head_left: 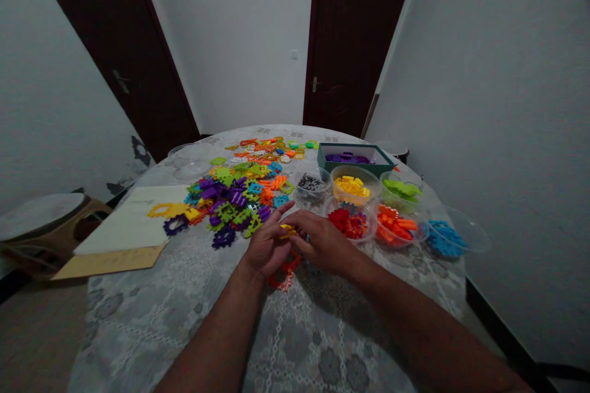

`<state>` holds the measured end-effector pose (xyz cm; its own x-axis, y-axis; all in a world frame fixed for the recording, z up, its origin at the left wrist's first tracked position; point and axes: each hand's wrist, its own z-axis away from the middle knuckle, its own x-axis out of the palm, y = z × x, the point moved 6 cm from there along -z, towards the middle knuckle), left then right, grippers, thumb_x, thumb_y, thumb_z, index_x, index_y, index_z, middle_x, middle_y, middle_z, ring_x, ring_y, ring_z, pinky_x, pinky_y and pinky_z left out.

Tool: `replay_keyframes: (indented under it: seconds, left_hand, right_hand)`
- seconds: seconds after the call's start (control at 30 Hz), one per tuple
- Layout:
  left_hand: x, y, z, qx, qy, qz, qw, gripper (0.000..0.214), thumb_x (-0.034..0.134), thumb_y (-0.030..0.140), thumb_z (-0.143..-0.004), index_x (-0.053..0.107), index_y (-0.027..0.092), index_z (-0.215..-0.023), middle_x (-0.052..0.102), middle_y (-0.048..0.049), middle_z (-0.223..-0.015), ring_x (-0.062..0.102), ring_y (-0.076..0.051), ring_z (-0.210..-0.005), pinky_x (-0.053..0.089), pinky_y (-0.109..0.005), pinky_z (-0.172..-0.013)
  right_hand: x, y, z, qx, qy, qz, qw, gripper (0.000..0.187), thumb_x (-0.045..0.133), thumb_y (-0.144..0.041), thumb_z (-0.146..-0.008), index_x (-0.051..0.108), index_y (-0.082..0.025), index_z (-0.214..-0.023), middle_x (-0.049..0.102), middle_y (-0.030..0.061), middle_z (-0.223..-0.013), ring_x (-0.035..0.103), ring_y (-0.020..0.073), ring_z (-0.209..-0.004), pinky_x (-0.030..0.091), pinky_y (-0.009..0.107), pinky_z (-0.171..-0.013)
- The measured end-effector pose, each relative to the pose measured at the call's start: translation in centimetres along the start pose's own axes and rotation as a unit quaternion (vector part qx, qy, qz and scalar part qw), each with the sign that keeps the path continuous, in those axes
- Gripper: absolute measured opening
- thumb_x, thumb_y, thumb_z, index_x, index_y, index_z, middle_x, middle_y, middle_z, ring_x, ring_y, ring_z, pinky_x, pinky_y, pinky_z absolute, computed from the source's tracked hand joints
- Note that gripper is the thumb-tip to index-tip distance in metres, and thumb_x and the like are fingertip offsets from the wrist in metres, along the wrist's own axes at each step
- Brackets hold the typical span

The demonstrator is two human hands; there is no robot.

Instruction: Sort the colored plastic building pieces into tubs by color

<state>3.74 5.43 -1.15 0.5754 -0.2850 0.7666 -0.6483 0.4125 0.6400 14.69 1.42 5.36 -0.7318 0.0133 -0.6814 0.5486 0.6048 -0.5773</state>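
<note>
Both hands meet over the near middle of the table. My left hand (267, 247) is turned palm up with its fingers apart, close beside a small yellow plastic building piece (287, 231). The fingers of my right hand (322, 239) are closed on that yellow piece, just at the left palm; its exact shape is partly hidden. Below the hands, orange-red notched building pieces (282, 281) lie on the cloth, partly covered by my left hand. Left of the hands spreads a mixed pile of purple, green, blue and orange building pieces (237, 196).
To the right stand clear tubs of sorted pieces: grey (311, 183), yellow (351, 186), red (353, 223), orange (396, 226), green (402, 189) and blue (446, 238). Behind them is a dark green box (385, 166) with purple pieces. An open cardboard folder (115, 261) lies left.
</note>
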Motion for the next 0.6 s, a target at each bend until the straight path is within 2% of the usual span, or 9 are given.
replay_keyframes:
  seconds: [0.1,0.2,0.3,0.4,0.5,0.6]
  left_hand:
    - [0.4,0.1,0.4,-0.01,-0.02,-0.007,1.0,0.097,0.058,-0.002,-0.064,0.046,0.028,-0.155,0.073,-0.0078,-0.113,0.074,-0.023,-0.1,0.061,-0.035,-0.086]
    - [0.8,0.1,0.6,-0.016,-0.038,-0.01,0.999,0.101,0.057,-0.001,-0.061,0.045,0.028,-0.157,0.072,-0.0091,-0.117,0.074,-0.022,-0.1,0.06,-0.033,-0.085]
    - [0.8,0.0,0.6,-0.023,-0.039,-0.006,0.999,0.098,0.059,0.0,-0.061,0.047,0.025,-0.155,0.072,-0.0105,-0.12,0.073,-0.024,-0.102,0.06,-0.035,-0.086]
    - [0.6,0.2,0.3,-0.015,-0.026,0.013,0.999,0.088,0.059,0.001,-0.064,0.052,0.021,-0.151,0.072,-0.0136,-0.125,0.072,-0.027,-0.109,0.059,-0.039,-0.092]
    - [-0.2,0.8,-0.1,0.023,0.011,0.035,0.999,0.079,0.058,0.001,-0.066,0.059,0.015,-0.143,0.071,-0.0174,-0.126,0.07,-0.029,-0.118,0.056,-0.043,-0.103]
    - [-1.3,1.7,-0.4,0.073,0.059,0.051,0.994,0.069,0.059,0.003,-0.066,0.064,0.012,-0.134,0.073,-0.0182,-0.117,0.07,-0.03,-0.118,0.053,-0.049,-0.109]
  right_hand:
    - [0.9,0.2,0.1,0.001,0.0,-0.006,1.0,0.035,0.065,-0.009,-0.094,0.065,-0.024,-0.125,0.066,0.0082,-0.125,0.063,0.0213,-0.118,0.053,0.039,-0.102]
    - [0.8,0.3,0.1,0.017,0.0,-0.008,1.0,0.031,0.067,-0.008,-0.093,0.068,-0.024,-0.119,0.067,0.0072,-0.119,0.063,0.0214,-0.115,0.052,0.04,-0.101]
    - [0.2,-0.2,-0.1,0.017,-0.011,-0.019,1.0,0.026,0.067,-0.007,-0.092,0.071,-0.023,-0.111,0.071,0.0045,-0.109,0.066,0.0203,-0.107,0.053,0.037,-0.095]
    - [-1.3,0.0,-0.2,0.026,0.003,-0.03,0.999,0.023,0.065,-0.009,-0.094,0.074,-0.024,-0.109,0.073,0.0028,-0.102,0.068,0.0181,-0.097,0.054,0.033,-0.088]
    - [-3.8,2.1,-0.2,0.08,0.054,-0.002,0.995,0.014,0.066,-0.016,-0.094,0.075,-0.022,-0.104,0.074,0.0024,-0.094,0.068,0.0168,-0.084,0.054,0.031,-0.079]
    - [-7.3,5.7,0.5,0.16,0.176,0.039,0.971,0.015,0.064,-0.025,-0.093,0.074,-0.02,-0.103,0.074,0.0041,-0.095,0.067,0.0175,-0.078,0.054,0.032,-0.076]
